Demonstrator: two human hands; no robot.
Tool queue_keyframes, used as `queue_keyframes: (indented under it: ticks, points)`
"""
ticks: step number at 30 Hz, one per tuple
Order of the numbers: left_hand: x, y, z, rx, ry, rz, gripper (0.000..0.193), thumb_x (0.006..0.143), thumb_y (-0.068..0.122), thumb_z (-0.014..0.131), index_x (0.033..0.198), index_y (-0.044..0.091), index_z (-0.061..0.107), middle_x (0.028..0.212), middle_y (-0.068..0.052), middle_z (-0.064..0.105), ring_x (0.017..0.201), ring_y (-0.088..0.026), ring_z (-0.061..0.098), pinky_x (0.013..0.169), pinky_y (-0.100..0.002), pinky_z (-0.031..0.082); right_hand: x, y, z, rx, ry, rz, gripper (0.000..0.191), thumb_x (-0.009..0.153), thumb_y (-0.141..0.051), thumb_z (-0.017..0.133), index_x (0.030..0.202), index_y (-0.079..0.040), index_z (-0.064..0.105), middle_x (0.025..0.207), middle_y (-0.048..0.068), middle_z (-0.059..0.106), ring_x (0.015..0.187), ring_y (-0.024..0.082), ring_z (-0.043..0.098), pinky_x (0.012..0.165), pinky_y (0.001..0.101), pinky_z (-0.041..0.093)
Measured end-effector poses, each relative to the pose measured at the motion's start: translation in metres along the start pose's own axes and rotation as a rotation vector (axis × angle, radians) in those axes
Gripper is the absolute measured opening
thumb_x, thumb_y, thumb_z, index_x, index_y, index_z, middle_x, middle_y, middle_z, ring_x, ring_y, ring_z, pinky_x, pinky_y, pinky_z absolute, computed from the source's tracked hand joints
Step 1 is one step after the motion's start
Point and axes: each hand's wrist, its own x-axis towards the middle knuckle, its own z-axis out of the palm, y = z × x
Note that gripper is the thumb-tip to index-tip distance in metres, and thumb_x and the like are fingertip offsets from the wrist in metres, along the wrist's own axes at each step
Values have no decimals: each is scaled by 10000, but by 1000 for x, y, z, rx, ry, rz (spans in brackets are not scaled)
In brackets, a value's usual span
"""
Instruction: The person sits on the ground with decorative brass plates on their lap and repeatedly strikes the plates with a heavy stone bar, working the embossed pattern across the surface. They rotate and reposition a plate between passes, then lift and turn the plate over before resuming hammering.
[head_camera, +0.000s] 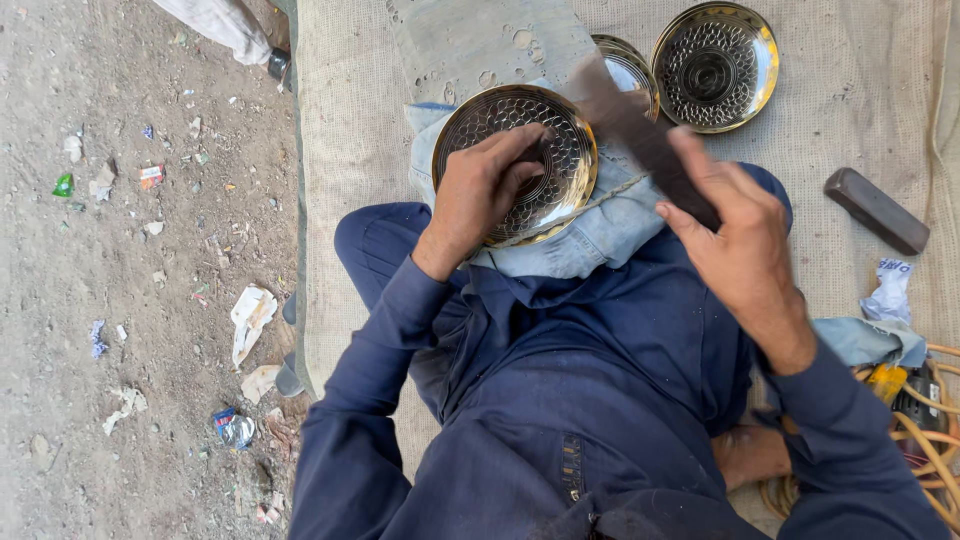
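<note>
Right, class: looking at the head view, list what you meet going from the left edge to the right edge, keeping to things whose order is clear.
Green scrap → white paper → left hand on the patterned plate → right hand holding a dark tool → dark block.

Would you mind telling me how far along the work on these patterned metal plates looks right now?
Two plates lie set aside on the burlap mat, one partly hidden; whether they are finished cannot be told. In hand: the left hand presses a third plate onto denim cloth over the lap, while the right hand holds a dark, motion-blurred tool. A dark block lies untouched.
</note>
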Motion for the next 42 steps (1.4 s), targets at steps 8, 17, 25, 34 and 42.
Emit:
queue_keyframes:
  ticks: [8, 17, 25, 34, 42]
  points:
    - [-20, 0, 28, -44, 341, -213, 428, 921, 28, 775, 1327, 69, 645, 1020, -114, 731, 878, -191, 739, 814, -298, 594, 36, -41, -29, -401, -5, -302, 667, 862, -227, 838, 1492, -231, 621, 884, 81, 598, 787, 292, 616, 706, 438, 494]
    - [-38, 3, 57, -137, 623, -393, 345, 954, 16, 771, 1268, 25, 630, 807, -77, 627, 732, -105, 607, 674, -261, 522, 60, -86, -49, -615, -6, -556, 616, 859, -229, 799, 1455, -251, 648, 814, 56, 562, 739, 232, 607, 625, 372, 465]
    - [-52, 2, 78, -243, 802, -380, 272, 984, 6, 642, 1231, -31, 532, 1006, -85, 696, 880, -120, 714, 765, -267, 588, 65, -110, -47, -690, 72, -744, 581, 912, -104, 637, 1469, -268, 640, 972, 80, 636, 793, 186, 600, 674, 298, 429]
    - [-52, -7, 80, -163, 769, -409, 335, 1000, 29, 703, 1273, -11, 513, 846, -45, 665, 742, -79, 677, 630, -214, 552, 60, -113, -45, -1038, -21, -679, 566, 870, -226, 662, 1427, -325, 674, 799, 15, 534, 720, 162, 551, 655, 288, 413]
    - [-39, 2, 78, -149, 782, -396, 345, 1009, 24, 692, 1293, -11, 500, 851, -59, 663, 744, -86, 692, 639, -225, 569, 68, -95, -48, -946, 108, -822, 536, 991, -179, 674, 1510, -311, 652, 881, 34, 584, 708, 149, 519, 609, 284, 382]
